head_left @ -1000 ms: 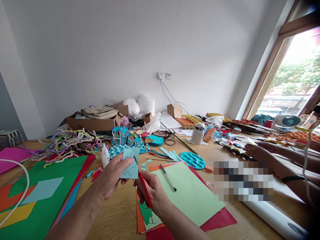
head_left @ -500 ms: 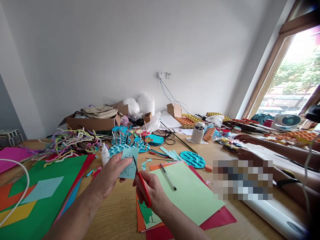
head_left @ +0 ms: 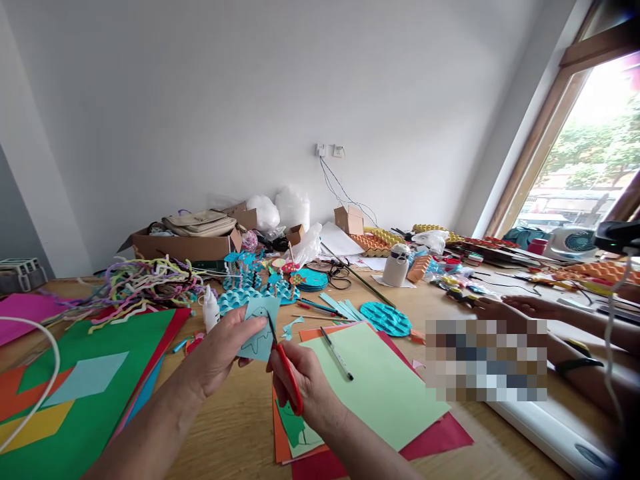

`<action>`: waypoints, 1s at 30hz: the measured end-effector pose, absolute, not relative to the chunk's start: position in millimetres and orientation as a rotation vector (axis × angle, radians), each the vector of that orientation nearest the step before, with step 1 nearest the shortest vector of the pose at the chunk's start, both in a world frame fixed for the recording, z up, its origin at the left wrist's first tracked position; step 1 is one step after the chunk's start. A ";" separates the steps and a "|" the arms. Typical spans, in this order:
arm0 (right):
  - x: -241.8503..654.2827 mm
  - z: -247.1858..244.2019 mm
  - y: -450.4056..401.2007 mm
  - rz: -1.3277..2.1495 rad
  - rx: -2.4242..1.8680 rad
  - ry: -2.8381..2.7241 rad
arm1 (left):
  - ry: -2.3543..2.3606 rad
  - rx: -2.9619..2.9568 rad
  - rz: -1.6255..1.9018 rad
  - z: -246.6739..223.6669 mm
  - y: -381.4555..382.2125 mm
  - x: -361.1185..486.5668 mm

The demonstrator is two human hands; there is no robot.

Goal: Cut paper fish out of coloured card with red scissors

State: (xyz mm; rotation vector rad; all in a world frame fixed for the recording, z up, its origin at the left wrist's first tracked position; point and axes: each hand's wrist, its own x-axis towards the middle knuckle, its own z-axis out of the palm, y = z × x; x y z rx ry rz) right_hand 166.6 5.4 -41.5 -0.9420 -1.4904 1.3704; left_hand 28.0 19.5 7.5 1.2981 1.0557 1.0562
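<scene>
A small light-blue sheet of paper (head_left: 257, 341) with a dark drawn outline is pinched in my left hand (head_left: 225, 347), thumb on its front. My right hand (head_left: 305, 380) grips the red handles of a pair of scissors (head_left: 289, 380). The dark blades reach up against the right part of the blue paper; whether they are fully closed is hard to make out. Below my right hand lies a green piece of paper (head_left: 290, 420) with drawn lines. A pen (head_left: 337, 355) rests on the pale green sheets (head_left: 380, 387) to the right.
A white glue bottle (head_left: 211, 310) stands beyond my left hand. Pipe cleaners (head_left: 145, 287) lie in a heap at left, near stacked coloured paper (head_left: 135, 340). A blue textured disc (head_left: 385, 319) lies ahead. At right are a co-worker's hands (head_left: 500, 313).
The blue paper and scissors have shifted very slightly, both still held. At right, the co-worker's far hand has drawn back toward the right.
</scene>
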 end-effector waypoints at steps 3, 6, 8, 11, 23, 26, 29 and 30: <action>166.5 -42.4 5.8 1.374 -0.942 -1.482 | 1.048 1.293 1.057 7.4 20.5 28.4; 166.6 -42.9 6.2 1.374 -0.936 -1.485 | 1.044 1.278 1.058 7.6 21.7 28.4; 166.7 -43.0 6.3 1.372 -0.923 -1.492 | 1.043 1.274 1.057 7.7 22.1 28.3; 166.8 -43.4 6.4 1.371 -0.921 -1.498 | 1.044 1.277 1.061 7.7 21.7 27.8; 168.0 -42.2 7.9 1.361 -0.917 -1.501 | 0.956 1.261 1.118 8.0 22.5 26.3; 168.3 -40.7 6.4 1.356 -0.933 -1.522 | 0.950 1.217 1.155 10.0 21.4 27.5; 169.7 -39.2 4.3 1.360 -0.938 -1.551 | 0.969 1.211 1.149 13.5 19.1 29.0; 170.2 -38.6 3.7 1.362 -0.934 -1.558 | 0.969 1.211 1.139 14.5 18.4 29.5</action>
